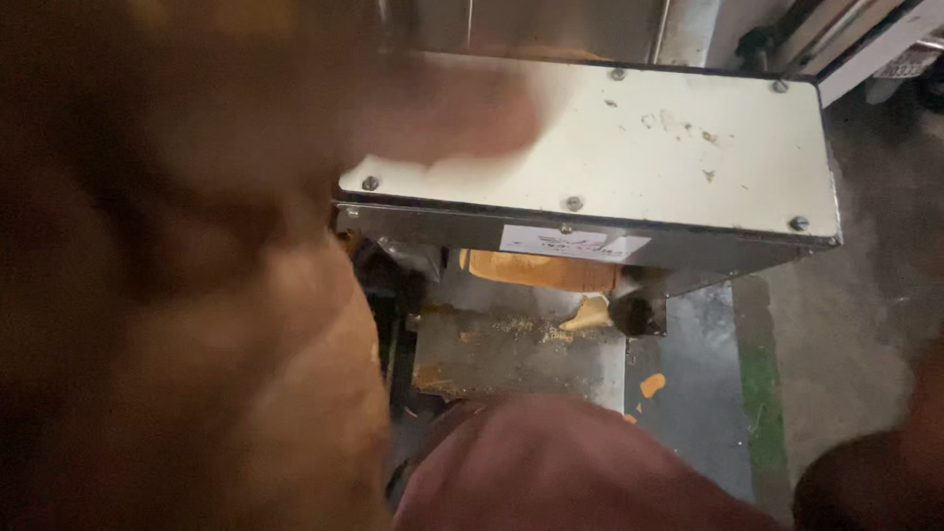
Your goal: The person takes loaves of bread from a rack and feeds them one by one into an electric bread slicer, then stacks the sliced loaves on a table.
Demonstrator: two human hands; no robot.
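Because a large blurred shape sits right against the lens, nearly the whole left half of the view is lost in brown and orange smear; it reads as the left hand (197, 246) held very close, with one pale finger-like tip stretching over the near left corner of the machine, but whether that hand is spread, curled or gripping anything cannot be told. Next in size is the machine (629, 157) itself, a grey metal box with a flat pale top plate fastened by screws at its edges and a small white label on its front face; its back edge runs out of sight at the top. Below it, a reddish rounded mass (551, 462), probably the person's clothed knee, cuts off the lower middle. Under the machine's overhang lies a steel tray (511, 354) dusted with crumbs, and above it an orange slab (536, 268) shows only partly, its upper part hidden by the housing. This slab lies well to the right of the left hand and apart from it. At the bottom right corner a dark shape (875, 472), perhaps the right hand, is cut off and too blurred to judge. Small orange scraps (651, 384) lie on the floor (865, 334).
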